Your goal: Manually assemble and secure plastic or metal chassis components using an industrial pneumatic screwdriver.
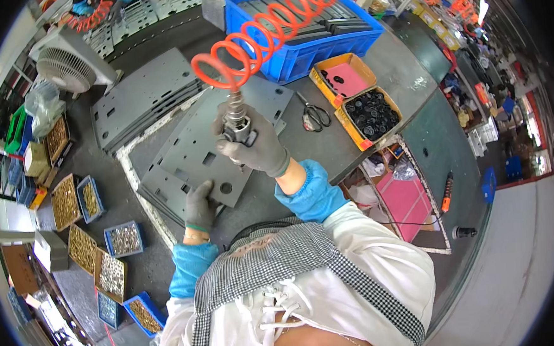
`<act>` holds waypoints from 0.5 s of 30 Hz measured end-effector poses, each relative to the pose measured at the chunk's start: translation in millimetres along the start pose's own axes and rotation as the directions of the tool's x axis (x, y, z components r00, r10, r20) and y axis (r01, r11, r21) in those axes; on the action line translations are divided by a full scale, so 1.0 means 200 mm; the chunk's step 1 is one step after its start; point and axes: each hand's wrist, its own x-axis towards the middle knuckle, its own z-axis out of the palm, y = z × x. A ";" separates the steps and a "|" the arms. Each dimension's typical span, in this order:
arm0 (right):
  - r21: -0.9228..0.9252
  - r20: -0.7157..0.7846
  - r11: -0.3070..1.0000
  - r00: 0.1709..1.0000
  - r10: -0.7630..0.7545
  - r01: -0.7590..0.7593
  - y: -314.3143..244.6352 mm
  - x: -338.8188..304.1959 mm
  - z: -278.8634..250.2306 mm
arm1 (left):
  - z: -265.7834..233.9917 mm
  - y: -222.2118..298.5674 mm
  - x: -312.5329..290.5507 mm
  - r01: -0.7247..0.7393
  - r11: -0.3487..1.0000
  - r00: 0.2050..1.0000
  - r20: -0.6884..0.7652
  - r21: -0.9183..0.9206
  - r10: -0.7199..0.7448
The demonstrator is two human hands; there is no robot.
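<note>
My right hand [261, 143], in a grey glove, is wrapped round a silver air screwdriver [238, 121]. An orange coiled hose [220, 65] runs up from the tool's top end. The tool stands roughly upright over a grey metal panel [190, 146] with round and square holes; its tip is small, and I cannot tell whether it touches. At the panel's near edge my left hand [200, 206], gloved too, grips with the thumb on the upper face; its other fingers are partly hidden. More panels lie stacked beneath this one.
Another stack of panels [148, 95] lies at the far left by a white fan [64, 68]. Small bins of screws [124, 238] line the left side. A blue crate [295, 58], scissors [315, 115] and a box of black round parts [372, 113] are to the right.
</note>
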 end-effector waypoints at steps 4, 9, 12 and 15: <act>0.302 -0.365 0.951 0.912 0.185 -0.072 -0.17 0.10 0.00 | -0.16 -0.06 0.04 0.035 0.997 0.991 0.132 -0.065 -0.026; 0.249 -0.236 0.951 0.941 0.242 -0.182 -0.12 0.02 -0.33 | -0.15 0.05 -0.02 0.026 0.984 0.977 0.215 -0.179 0.013; 0.417 -0.428 0.905 0.859 0.280 -0.087 -0.06 -0.15 -0.47 | -0.24 0.06 -0.03 -0.056 0.993 0.976 0.206 -0.102 0.076; 0.494 -0.474 0.859 0.786 0.398 -0.138 0.07 -0.34 -0.58 | -0.22 0.07 -0.10 -0.128 0.989 0.972 0.188 -0.071 0.139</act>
